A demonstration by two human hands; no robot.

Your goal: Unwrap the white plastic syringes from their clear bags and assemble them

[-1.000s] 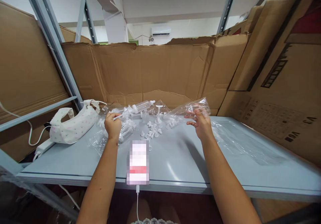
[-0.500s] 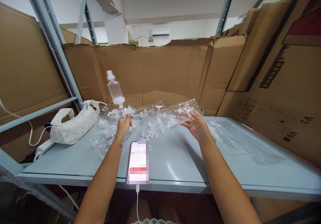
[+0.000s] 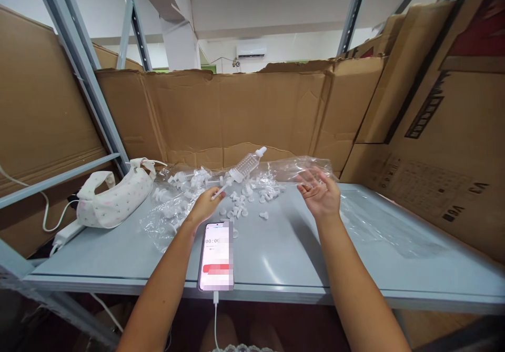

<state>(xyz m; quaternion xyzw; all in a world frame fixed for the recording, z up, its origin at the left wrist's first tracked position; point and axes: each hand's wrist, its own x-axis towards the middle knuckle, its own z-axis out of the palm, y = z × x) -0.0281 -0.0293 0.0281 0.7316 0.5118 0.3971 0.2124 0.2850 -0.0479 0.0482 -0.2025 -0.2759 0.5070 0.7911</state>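
Observation:
My left hand (image 3: 205, 204) is closed around the thin white stem of a clear ribbed plastic bottle (image 3: 245, 168). The bottle leans to the right, with a white collar below and a white tip at its upper end. Open and palm up, my right hand (image 3: 320, 197) has its fingers spread and holds nothing. Just behind it lies a clear plastic bag (image 3: 288, 169); I cannot tell whether the fingertips touch it. Small white plastic pieces (image 3: 239, 207) lie between the hands, one piece (image 3: 264, 215) apart on the right.
A phone (image 3: 215, 268) on a cable lies at the front edge of the grey shelf (image 3: 276, 262). Crumpled clear bags (image 3: 158, 225) and a white patterned cloth item (image 3: 114, 199) are on the left. Flat clear plastic (image 3: 386, 231) lies right. Cardboard (image 3: 236, 110) walls the back.
The bottle has swung from leaning left to leaning right, lower over the pieces. My right hand has moved slightly right and opened wider. More white pieces lie on the shelf near the bag.

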